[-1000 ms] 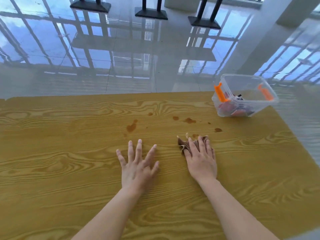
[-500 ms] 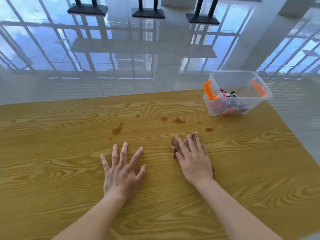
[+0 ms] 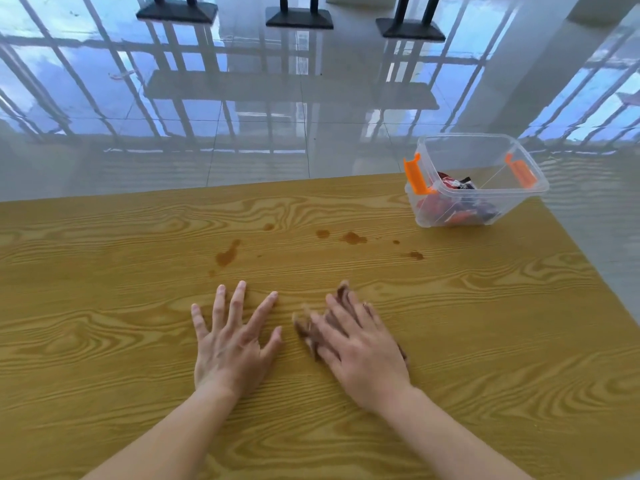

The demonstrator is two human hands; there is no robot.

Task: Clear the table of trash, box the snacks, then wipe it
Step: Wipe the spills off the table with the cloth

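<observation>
My right hand [image 3: 360, 348] presses flat on a brown cloth [image 3: 341, 296] on the wooden table [image 3: 104, 306]; the cloth shows between and beside the blurred fingers. Just to its left, my left hand [image 3: 230, 341] lies flat on the table with fingers spread and nothing in it. Brown spill stains [image 3: 227, 256] and smaller stains [image 3: 353, 238] mark the wood beyond both hands. A clear plastic box [image 3: 485, 147] with orange latches stands at the table's far right corner, with snack packets [image 3: 446, 202] inside.
The table's far edge and right edge border a glossy tiled floor [image 3: 277, 116]. Black stand bases [image 3: 299, 17] sit on the floor far beyond the table.
My right hand has slid the cloth toward me and to the left, away from the stains. The left hand stays flat beside it, and the view has tilted.
</observation>
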